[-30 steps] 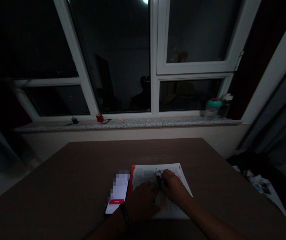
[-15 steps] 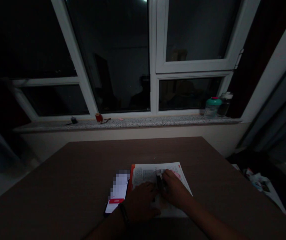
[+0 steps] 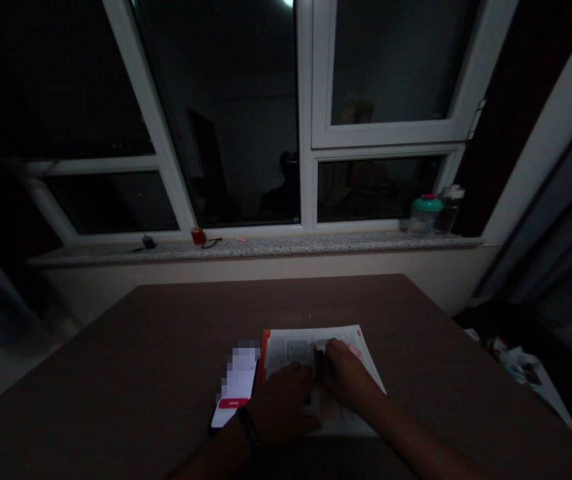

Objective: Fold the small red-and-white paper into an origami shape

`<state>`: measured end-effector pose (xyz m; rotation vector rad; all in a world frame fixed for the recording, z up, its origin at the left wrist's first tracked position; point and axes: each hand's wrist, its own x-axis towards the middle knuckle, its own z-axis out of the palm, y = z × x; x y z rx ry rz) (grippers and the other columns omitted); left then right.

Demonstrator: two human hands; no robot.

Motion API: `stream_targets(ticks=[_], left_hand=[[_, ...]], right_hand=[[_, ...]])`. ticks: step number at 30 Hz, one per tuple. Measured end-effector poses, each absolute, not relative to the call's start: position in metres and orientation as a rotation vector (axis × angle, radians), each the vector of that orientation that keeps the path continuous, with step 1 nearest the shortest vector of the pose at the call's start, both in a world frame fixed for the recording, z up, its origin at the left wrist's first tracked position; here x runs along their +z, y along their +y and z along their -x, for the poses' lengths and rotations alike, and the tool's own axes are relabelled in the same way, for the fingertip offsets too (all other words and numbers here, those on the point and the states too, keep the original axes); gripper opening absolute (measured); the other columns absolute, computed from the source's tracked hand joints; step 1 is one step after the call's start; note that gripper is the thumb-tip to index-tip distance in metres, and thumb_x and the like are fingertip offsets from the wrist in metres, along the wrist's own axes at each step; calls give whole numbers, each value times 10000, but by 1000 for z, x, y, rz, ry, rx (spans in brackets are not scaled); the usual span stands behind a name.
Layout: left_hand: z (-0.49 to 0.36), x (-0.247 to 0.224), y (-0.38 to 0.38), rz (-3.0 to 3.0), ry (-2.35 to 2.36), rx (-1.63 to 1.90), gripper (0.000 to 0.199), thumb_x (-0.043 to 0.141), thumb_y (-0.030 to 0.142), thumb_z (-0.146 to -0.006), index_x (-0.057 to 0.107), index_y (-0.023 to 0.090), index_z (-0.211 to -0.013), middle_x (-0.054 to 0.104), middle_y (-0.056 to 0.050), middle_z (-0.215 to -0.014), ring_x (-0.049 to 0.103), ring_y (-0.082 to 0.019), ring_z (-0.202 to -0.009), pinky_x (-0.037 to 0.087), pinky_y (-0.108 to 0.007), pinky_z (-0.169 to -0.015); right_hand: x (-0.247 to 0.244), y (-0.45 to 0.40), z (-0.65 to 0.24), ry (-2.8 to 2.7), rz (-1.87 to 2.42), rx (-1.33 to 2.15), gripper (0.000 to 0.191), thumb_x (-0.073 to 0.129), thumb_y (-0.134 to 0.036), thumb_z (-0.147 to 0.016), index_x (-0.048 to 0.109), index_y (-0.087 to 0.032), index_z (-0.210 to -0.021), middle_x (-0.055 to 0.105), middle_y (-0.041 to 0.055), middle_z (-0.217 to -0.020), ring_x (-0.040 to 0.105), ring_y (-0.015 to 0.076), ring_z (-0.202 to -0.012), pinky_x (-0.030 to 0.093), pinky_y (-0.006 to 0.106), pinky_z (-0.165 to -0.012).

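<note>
A printed page with an orange left edge (image 3: 281, 338) lies on the brown table (image 3: 186, 333). On its lower left part, my left hand (image 3: 283, 400) rests with fingers stretched out and thumb apart; a dark band circles that wrist. My right hand (image 3: 349, 373) is closed around a small dark block with a pale end (image 3: 319, 363), which looks like an eraser and touches the page. Dim light and the fingers hide much of it. Beside my right fingers is a pink patch (image 3: 354, 349) on the paper. A lit phone (image 3: 239, 377) lies just left of the page.
Tiny pale crumbs (image 3: 310, 316) lie beyond the page. Along the stone windowsill (image 3: 276, 245) stand a teal-lidded bottle (image 3: 425, 213), a clear bottle (image 3: 449, 210), a small red container (image 3: 197, 235) and a dark little bottle (image 3: 148, 241). Bags and papers (image 3: 521, 367) are right of the table.
My right hand and the block have shifted very slightly on the page. My left hand stays in nearly the same place.
</note>
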<state>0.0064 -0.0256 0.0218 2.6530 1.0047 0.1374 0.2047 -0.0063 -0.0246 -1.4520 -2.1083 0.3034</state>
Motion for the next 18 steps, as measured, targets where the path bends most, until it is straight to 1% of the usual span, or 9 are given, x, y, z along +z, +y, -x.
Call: stream_targets(ticks=[5, 8, 11, 14, 16, 18], left_hand=[[-5, 25, -26, -2649, 957, 107, 484, 755, 460, -803, 594, 245, -1206, 563, -81, -1221, 504, -310, -1132, 432, -410, -946], [-2, 26, -27, -2655, 930, 121, 462, 750, 475, -804, 612, 275, -1196, 537, -75, -1271, 483, -319, -1177, 419, -413, -964], [0, 27, -27, -2650, 900, 166, 462, 758, 469, -794, 596, 283, -1184, 531, -61, -1279, 482, -303, -1181, 409, -402, -975], [-1, 29, -27, -2600, 940, 186, 457, 726, 404, -822, 534, 247, -1206, 555, -66, -1239, 508, -278, -1145, 413, -387, -972], [-4, 29, -26, -2576, 998, 182, 404, 673, 329, -860, 506, 220, -1211, 565, -74, -1221, 514, -271, -1136, 413, -383, -973], [-6, 26, -25, -2587, 1019, 184, 367, 637, 271, -875, 499, 204, -1208, 563, -77, -1222, 506, -269, -1140, 408, -384, -982]], right_hand=[[-22, -12, -207, -2118, 1414, 319, 81, 577, -116, -789, 543, -189, -804, 535, 37, -891, 504, 198, -865, 369, 299, -778], [-19, -15, -209, -2127, 1408, 363, 138, 610, -115, -734, 531, -189, -819, 527, 44, -927, 499, 210, -895, 377, 304, -784], [-16, -17, -211, -2131, 1387, 428, 210, 619, -90, -684, 523, -196, -838, 531, 47, -956, 496, 222, -934, 384, 310, -814], [-16, -15, -212, -2124, 1363, 460, 170, 566, -66, -723, 520, -200, -816, 544, 44, -933, 503, 214, -922, 386, 303, -806], [-17, -12, -212, -2101, 1378, 434, 133, 522, -67, -776, 518, -199, -786, 551, 40, -889, 509, 205, -878, 382, 298, -783], [-20, -8, -211, -2087, 1399, 395, 136, 500, -63, -798, 521, -195, -776, 559, 39, -870, 513, 198, -851, 376, 295, -773]])
